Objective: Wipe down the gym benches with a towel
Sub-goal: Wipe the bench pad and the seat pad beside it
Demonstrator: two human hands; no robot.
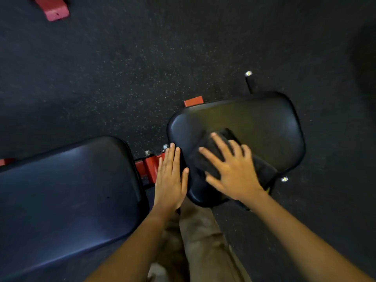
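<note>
The soft, light towel [203, 165] lies bunched on the slick seat pad [254, 119] under the right hand [234, 171], fingers spread. Flat palm pressure should hold it best. The left hand [169, 180], fingers together, rests on the pad's edge.

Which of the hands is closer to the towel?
Right. The right hand presses flat on top of the towel on the seat pad. The left hand rests on the pad's left edge, just beside the towel.
</note>
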